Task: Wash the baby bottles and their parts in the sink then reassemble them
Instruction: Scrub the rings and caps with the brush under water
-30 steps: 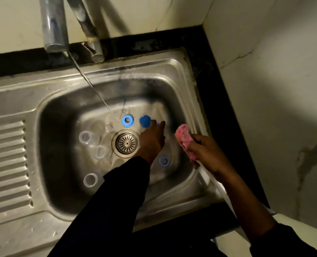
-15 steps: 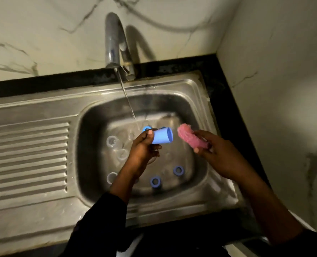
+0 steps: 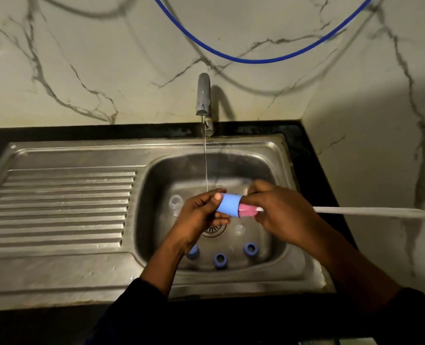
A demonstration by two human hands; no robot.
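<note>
My left hand (image 3: 201,215) grips a blue bottle cap (image 3: 229,204) above the steel sink basin (image 3: 156,195), its mouth facing right. My right hand (image 3: 278,212) holds a bottle brush near its pink sponge head (image 3: 248,211), which is pushed into the cap's mouth. The white brush handle (image 3: 370,211) sticks out to the right. On the sink floor lie three blue screw rings (image 3: 220,260) (image 3: 250,249) (image 3: 193,252) and clear bottle parts (image 3: 175,202) (image 3: 240,229). My hands hide other parts.
A chrome tap (image 3: 203,95) at the back runs a thin stream of water (image 3: 205,165) into the basin just behind my hands. A ribbed drainboard (image 3: 57,210) lies left. A marble wall stands close on the right. A blue hose (image 3: 256,59) hangs above.
My left hand picked the blue cap off the sink floor and lifted it. My right hand brought the pink brush head into the cap's mouth. The camera has pulled back and up.
</note>
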